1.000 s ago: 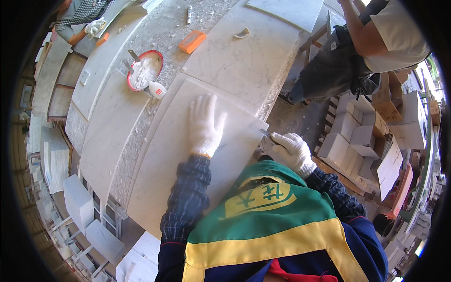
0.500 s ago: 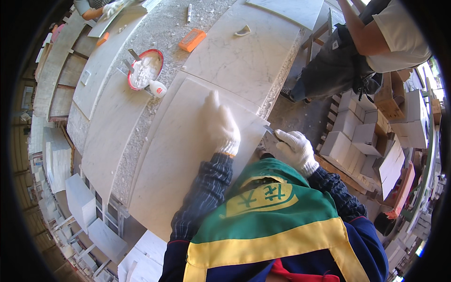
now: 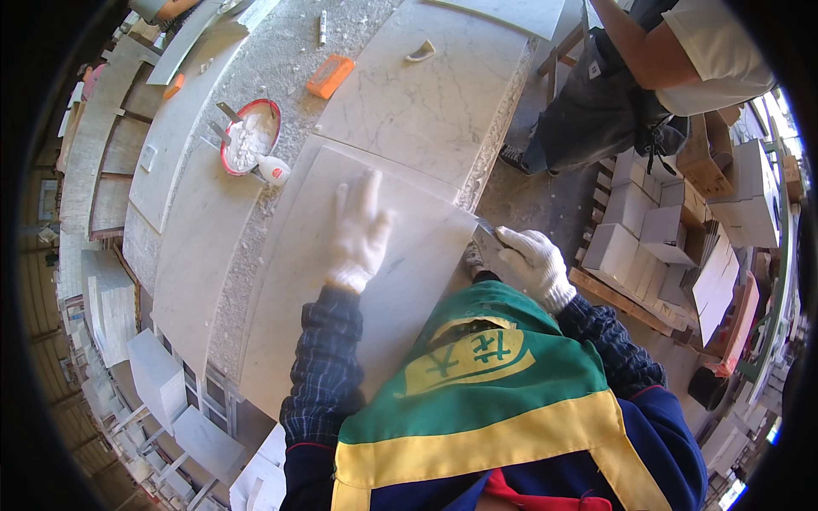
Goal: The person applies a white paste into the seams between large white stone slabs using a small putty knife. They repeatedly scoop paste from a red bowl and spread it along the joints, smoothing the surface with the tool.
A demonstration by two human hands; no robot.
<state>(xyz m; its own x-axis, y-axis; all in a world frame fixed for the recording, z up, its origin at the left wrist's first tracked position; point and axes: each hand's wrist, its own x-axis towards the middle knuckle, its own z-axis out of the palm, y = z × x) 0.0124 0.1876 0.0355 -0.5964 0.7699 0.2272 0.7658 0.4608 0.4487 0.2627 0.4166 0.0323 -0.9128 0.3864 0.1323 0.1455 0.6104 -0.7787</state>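
In a white knit glove, my left hand (image 3: 360,234) is spread over a pale, grey-veined marble slab (image 3: 422,247); its fingers are apart and it holds nothing. My right hand (image 3: 538,266), gloved likewise, is closed round the handle of a scraper (image 3: 486,227). The scraper's thin metal blade is at the slab's right corner; whether it touches is hard to tell. Under this slab an edge of another slab shows on the left. A second veined slab (image 3: 417,102) lies just beyond, with a small curved, pale piece (image 3: 421,51) on it.
Left of the slabs, a red-rimmed bowl (image 3: 277,128) holds white paste and two metal blades, beside a white bottle (image 3: 273,171). An orange block (image 3: 330,77) and a marker (image 3: 323,29) lie farther off. A co-worker (image 3: 613,94) stands at far right, near stacked white boxes (image 3: 626,204).
My left hand has slid leftward over the slab, its fingers spreading. The right hand keeps the scraper at the corner, nearly in place. The whole view has shifted slightly.
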